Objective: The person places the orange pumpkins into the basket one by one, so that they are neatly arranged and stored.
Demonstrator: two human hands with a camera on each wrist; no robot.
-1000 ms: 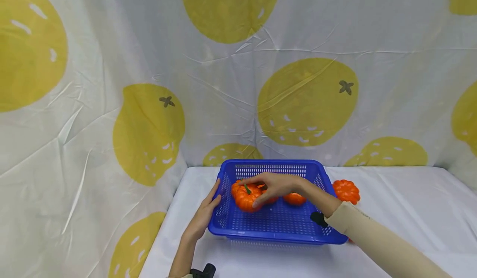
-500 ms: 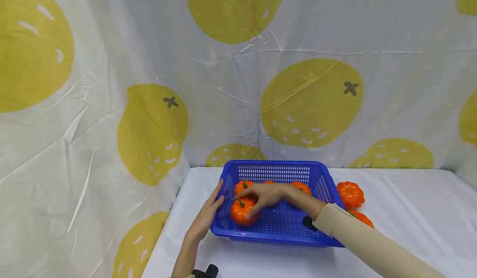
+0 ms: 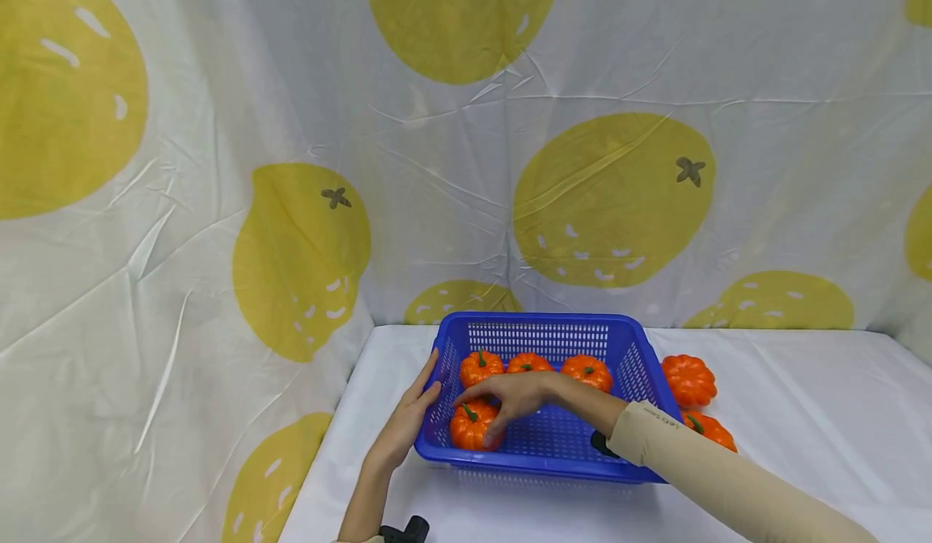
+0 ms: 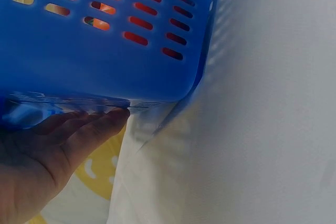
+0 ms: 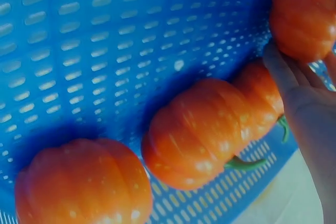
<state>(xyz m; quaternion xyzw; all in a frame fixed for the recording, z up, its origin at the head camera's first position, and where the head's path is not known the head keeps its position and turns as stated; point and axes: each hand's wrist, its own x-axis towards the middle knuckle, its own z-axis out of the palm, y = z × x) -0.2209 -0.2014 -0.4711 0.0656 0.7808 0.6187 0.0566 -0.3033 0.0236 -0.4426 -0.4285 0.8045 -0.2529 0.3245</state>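
My right hand (image 3: 518, 395) spans a small orange pumpkin (image 3: 472, 428) with a green stem, thumb on one side and fingers on the other. It is low in the front left corner of a blue slotted basket (image 3: 542, 468). In the right wrist view this pumpkin (image 5: 305, 17) shows at the top right beside my fingers. My left hand (image 3: 402, 422) rests at the basket's left rim with straight fingers; the left wrist view shows fingertips (image 4: 118, 118) right at that rim. Behind the held pumpkin sit a left pumpkin (image 3: 480, 367), a middle pumpkin (image 3: 530, 362) and a right pumpkin (image 3: 586, 372).
Outside the basket on the right, one pumpkin (image 3: 688, 380) and a second pumpkin (image 3: 709, 431), partly behind my right sleeve (image 3: 717, 464), lie on the white-covered table (image 3: 815, 413). A white curtain (image 3: 451, 163) with yellow lemons stands behind and to the left.
My right hand has brought its pumpkin forward and down, from over the back left pumpkin to the front left corner. The back row is more exposed now. My left hand stays at the rim.
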